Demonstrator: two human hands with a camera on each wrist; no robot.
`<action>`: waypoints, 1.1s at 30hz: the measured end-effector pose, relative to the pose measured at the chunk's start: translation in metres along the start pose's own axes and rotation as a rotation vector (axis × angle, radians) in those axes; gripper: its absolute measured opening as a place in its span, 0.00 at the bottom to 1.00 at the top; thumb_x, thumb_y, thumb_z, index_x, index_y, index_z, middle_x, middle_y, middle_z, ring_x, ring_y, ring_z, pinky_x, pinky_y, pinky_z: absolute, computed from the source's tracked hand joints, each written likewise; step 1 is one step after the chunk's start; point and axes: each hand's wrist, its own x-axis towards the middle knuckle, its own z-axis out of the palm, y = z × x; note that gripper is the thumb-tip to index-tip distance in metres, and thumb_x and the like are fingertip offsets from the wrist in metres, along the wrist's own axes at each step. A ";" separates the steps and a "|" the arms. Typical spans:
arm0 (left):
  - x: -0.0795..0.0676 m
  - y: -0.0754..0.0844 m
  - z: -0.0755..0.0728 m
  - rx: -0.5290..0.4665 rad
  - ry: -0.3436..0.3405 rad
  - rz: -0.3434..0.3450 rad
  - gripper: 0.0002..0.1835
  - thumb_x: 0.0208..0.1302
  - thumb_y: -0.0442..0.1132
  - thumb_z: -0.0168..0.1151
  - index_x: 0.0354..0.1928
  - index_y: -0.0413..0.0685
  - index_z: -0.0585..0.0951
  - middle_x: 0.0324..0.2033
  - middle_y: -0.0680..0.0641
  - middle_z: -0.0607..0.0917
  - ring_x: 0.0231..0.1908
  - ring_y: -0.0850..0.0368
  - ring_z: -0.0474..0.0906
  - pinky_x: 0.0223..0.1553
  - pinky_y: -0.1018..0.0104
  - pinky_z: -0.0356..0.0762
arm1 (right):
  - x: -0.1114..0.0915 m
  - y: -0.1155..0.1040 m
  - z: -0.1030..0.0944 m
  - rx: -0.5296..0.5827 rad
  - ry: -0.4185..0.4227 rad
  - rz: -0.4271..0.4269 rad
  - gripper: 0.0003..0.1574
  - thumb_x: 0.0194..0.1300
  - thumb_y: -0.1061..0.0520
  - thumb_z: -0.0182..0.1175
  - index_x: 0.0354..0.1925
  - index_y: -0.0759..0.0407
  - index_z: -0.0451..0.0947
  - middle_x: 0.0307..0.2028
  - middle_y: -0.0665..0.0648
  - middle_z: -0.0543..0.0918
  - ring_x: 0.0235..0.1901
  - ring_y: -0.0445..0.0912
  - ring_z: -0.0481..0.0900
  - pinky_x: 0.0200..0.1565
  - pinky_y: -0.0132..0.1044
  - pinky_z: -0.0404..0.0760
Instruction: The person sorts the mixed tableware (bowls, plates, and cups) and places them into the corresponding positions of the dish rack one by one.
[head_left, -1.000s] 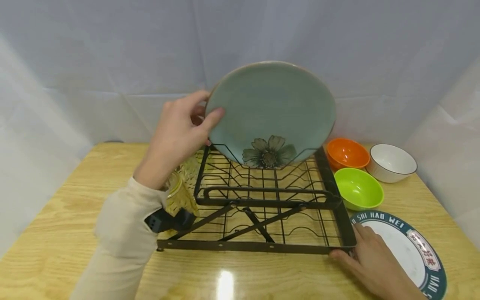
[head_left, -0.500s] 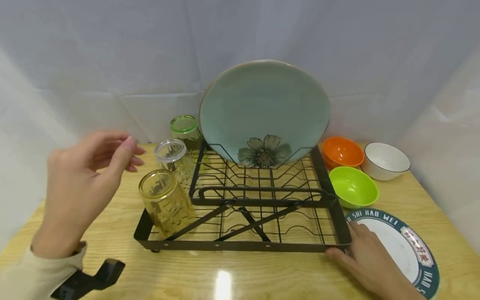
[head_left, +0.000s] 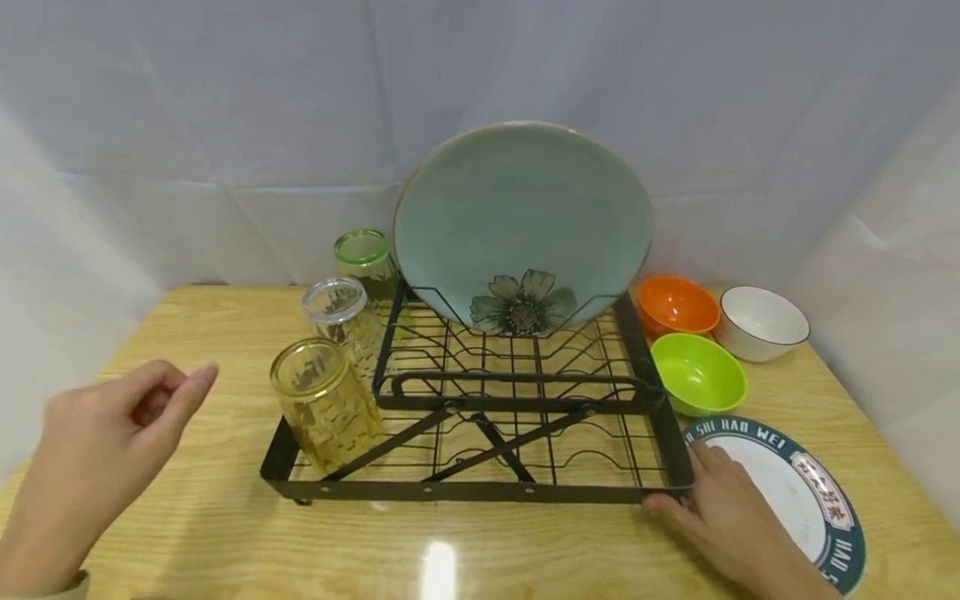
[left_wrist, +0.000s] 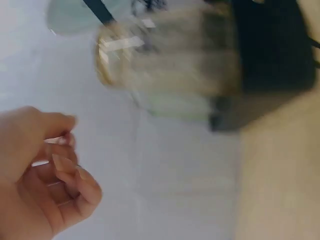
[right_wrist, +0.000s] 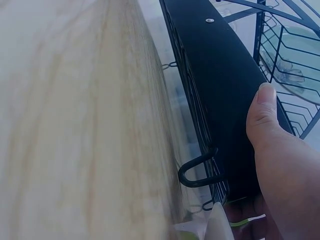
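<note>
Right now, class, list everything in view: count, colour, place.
Dish rack: one, black, table centre
Flower plate: one, pale green, rack's upper tier
Yellow glass: one, yellow, rack's left end
Clear glass: one, colourless, behind yellow
Green glass: one, green, behind clear
Orange bowl: one, orange, right of rack
White bowl: one, white, right of orange
Lime bowl: one, lime, in front of orange
Rimmed plate: one, white, teal rim, table's right
Table: one, light wood, beneath
Cloth: count unclear, pale grey, behind table
Sleeve: one, beige, bottom left
Left hand: one, bare, left of rack
Right hand: one, bare, gripping rack's front right corner
</note>
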 end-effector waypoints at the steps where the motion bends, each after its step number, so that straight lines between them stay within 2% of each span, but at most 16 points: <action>1: -0.006 -0.009 0.003 0.025 -0.050 0.006 0.15 0.64 0.40 0.64 0.20 0.50 0.74 0.11 0.60 0.64 0.12 0.70 0.54 0.18 0.75 0.55 | 0.000 0.000 0.000 -0.002 -0.001 0.001 0.40 0.63 0.35 0.60 0.57 0.66 0.74 0.41 0.56 0.78 0.43 0.53 0.74 0.51 0.56 0.72; 5: -0.029 -0.040 0.023 0.076 -0.332 0.047 0.24 0.51 0.43 0.75 0.24 0.49 0.64 0.17 0.57 0.58 0.17 0.68 0.50 0.20 0.72 0.51 | 0.000 -0.001 -0.001 -0.002 -0.006 0.005 0.40 0.64 0.35 0.59 0.58 0.66 0.73 0.43 0.57 0.79 0.45 0.54 0.74 0.52 0.57 0.71; 7: -0.037 -0.049 0.034 0.066 -0.457 0.053 0.30 0.42 0.46 0.79 0.26 0.48 0.61 0.20 0.54 0.59 0.21 0.65 0.52 0.22 0.70 0.52 | 0.000 -0.001 -0.001 -0.003 -0.006 0.002 0.40 0.64 0.35 0.59 0.58 0.66 0.73 0.43 0.58 0.79 0.45 0.54 0.74 0.52 0.58 0.71; 8: -0.041 -0.051 0.039 0.068 -0.505 0.044 0.32 0.39 0.49 0.80 0.27 0.47 0.61 0.22 0.53 0.60 0.23 0.63 0.54 0.25 0.68 0.54 | 0.000 -0.001 -0.001 -0.004 -0.001 -0.001 0.40 0.64 0.36 0.59 0.58 0.66 0.73 0.43 0.58 0.79 0.45 0.54 0.74 0.52 0.57 0.71; 9: -0.043 -0.052 0.045 0.060 -0.524 0.039 0.33 0.38 0.51 0.80 0.28 0.47 0.62 0.23 0.53 0.61 0.25 0.61 0.56 0.26 0.67 0.56 | 0.000 -0.001 0.000 -0.005 0.002 -0.005 0.40 0.64 0.36 0.59 0.58 0.67 0.73 0.43 0.58 0.79 0.45 0.54 0.74 0.52 0.57 0.72; 12: -0.047 -0.052 0.060 0.073 -0.521 0.089 0.37 0.34 0.62 0.78 0.32 0.45 0.68 0.27 0.52 0.66 0.30 0.55 0.61 0.30 0.62 0.62 | 0.000 -0.001 0.000 -0.010 0.007 -0.011 0.40 0.64 0.36 0.59 0.57 0.67 0.74 0.42 0.57 0.79 0.44 0.54 0.74 0.51 0.57 0.72; 15: -0.047 -0.044 0.069 0.095 -0.525 0.123 0.47 0.35 0.70 0.73 0.44 0.34 0.74 0.37 0.41 0.75 0.38 0.44 0.70 0.39 0.50 0.73 | 0.000 -0.001 0.000 -0.013 0.003 -0.011 0.41 0.64 0.36 0.59 0.58 0.67 0.73 0.42 0.58 0.79 0.44 0.54 0.75 0.51 0.57 0.72; 17: -0.046 -0.038 0.073 0.106 -0.526 0.129 0.56 0.36 0.73 0.70 0.53 0.29 0.72 0.45 0.35 0.75 0.45 0.39 0.70 0.44 0.42 0.73 | 0.000 -0.001 0.000 -0.013 -0.002 -0.005 0.41 0.63 0.35 0.59 0.58 0.67 0.73 0.42 0.58 0.79 0.44 0.54 0.75 0.51 0.57 0.72; 19: -0.046 -0.034 0.077 0.104 -0.512 0.126 0.60 0.36 0.75 0.69 0.58 0.28 0.68 0.49 0.32 0.72 0.49 0.36 0.68 0.46 0.38 0.70 | 0.000 -0.001 -0.001 -0.014 -0.004 -0.004 0.41 0.63 0.35 0.59 0.58 0.67 0.74 0.43 0.59 0.79 0.44 0.54 0.75 0.51 0.58 0.72; 24: -0.048 -0.033 0.082 0.111 -0.462 0.142 0.52 0.34 0.75 0.69 0.51 0.39 0.69 0.44 0.40 0.70 0.44 0.43 0.67 0.39 0.47 0.69 | -0.001 0.000 -0.002 -0.023 -0.003 -0.011 0.40 0.63 0.35 0.59 0.58 0.67 0.74 0.43 0.58 0.79 0.44 0.54 0.74 0.50 0.57 0.72; 33: -0.048 -0.032 0.082 0.090 -0.445 0.129 0.57 0.32 0.75 0.70 0.55 0.36 0.68 0.46 0.38 0.71 0.45 0.43 0.68 0.39 0.46 0.71 | -0.001 -0.002 -0.005 -0.015 0.016 -0.030 0.38 0.63 0.36 0.60 0.57 0.65 0.75 0.41 0.58 0.79 0.43 0.53 0.74 0.49 0.56 0.73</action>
